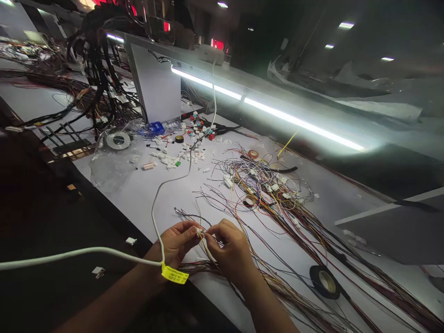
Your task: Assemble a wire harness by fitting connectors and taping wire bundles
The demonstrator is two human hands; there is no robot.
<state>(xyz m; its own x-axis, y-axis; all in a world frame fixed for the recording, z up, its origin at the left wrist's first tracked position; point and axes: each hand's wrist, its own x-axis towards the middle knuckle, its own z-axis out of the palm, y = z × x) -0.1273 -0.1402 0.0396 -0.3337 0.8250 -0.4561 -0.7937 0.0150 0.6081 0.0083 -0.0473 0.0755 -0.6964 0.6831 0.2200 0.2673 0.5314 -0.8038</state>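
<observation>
My left hand point(177, 241) pinches a small white connector point(199, 232) between thumb and fingertips, low over the near edge of the table. Close against it, my right hand point(231, 252) has its thumb and forefinger pressed together on a thin wire at the connector. Whether the wire's end sits inside the connector I cannot tell. A yellow wire point(202, 241) runs down from the connector between the hands. Below them lies a bundle of thin wires point(277, 286). A white cable point(157, 203) with a yellow label point(175, 274) hangs across my left wrist.
Tangled wires point(263, 178) with white connectors spread across the table's middle. Black tape point(324, 282) lies at right, a brown roll point(249, 200) nearer the centre. Loose connectors point(169, 159), a plastic bag point(113, 166) and a partition point(156, 83) stand farther back, beneath a lit tube point(301, 122).
</observation>
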